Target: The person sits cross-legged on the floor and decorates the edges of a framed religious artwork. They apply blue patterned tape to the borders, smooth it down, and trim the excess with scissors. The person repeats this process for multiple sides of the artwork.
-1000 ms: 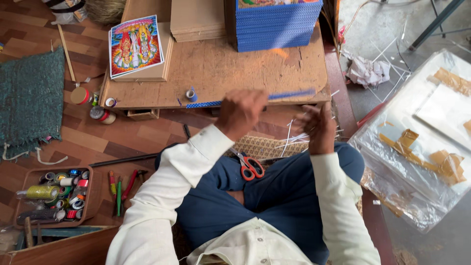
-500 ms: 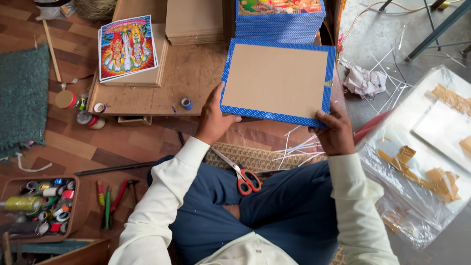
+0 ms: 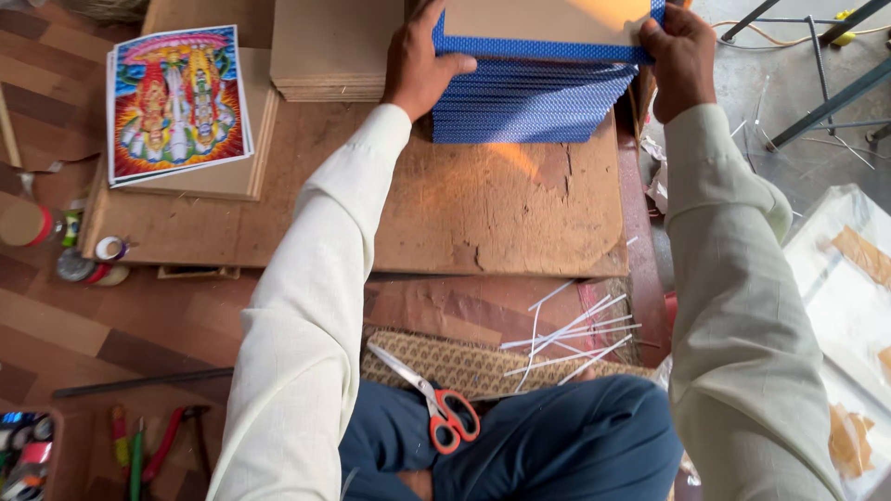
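Both my arms reach forward over a low wooden board (image 3: 483, 213). My left hand (image 3: 419, 63) and my right hand (image 3: 676, 51) grip the two ends of a brown cardboard panel with a blue patterned border (image 3: 548, 23). The panel lies flat on top of a tall stack of similar blue-edged panels (image 3: 534, 102) at the far side of the board. My left thumb rests against the stack's blue front edge.
A stack of plain brown boards (image 3: 329, 51) and a pile of colourful prints (image 3: 176, 102) sit left of the blue stack. Orange-handled scissors (image 3: 436, 399) lie on my lap. White strips (image 3: 571, 334), tape rolls (image 3: 88, 260), hand tools (image 3: 153, 445) and plastic sheeting (image 3: 849, 306) surround me.
The blue-bordered panel, held up over the board before, has been carried forward and laid flat on the blue stack. Both hands moved away from me with it.
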Demonstrator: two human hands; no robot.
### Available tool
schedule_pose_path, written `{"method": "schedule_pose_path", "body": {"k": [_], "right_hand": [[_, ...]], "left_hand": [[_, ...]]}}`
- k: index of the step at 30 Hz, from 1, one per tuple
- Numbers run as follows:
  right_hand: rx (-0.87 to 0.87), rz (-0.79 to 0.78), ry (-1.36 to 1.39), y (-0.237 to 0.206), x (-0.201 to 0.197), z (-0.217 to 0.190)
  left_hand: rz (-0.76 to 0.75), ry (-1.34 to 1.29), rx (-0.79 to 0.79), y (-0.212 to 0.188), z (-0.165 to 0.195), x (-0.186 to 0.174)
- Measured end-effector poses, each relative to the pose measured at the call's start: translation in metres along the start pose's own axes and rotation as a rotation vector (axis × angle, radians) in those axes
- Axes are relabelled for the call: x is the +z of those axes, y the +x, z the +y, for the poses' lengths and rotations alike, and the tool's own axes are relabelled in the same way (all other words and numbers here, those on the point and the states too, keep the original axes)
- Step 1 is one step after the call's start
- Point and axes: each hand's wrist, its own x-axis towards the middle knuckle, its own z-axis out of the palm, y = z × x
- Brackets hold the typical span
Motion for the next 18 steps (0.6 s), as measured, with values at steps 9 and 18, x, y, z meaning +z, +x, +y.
{"method": "schedule_pose_path", "body": {"k": [9, 18], "right_hand": [[-0.145, 0.119, -0.373, 0.013, 0.011, 0.066], [-0.175, 0.059, -0.573, -0.025, -0.007, 0.074]], "left_hand": [[-0.114, 0.056, 0.033, 0.003, -0.076, 0.033], [-0.008, 0.146, -0.040, -0.011, -0.036, 0.023]]}}
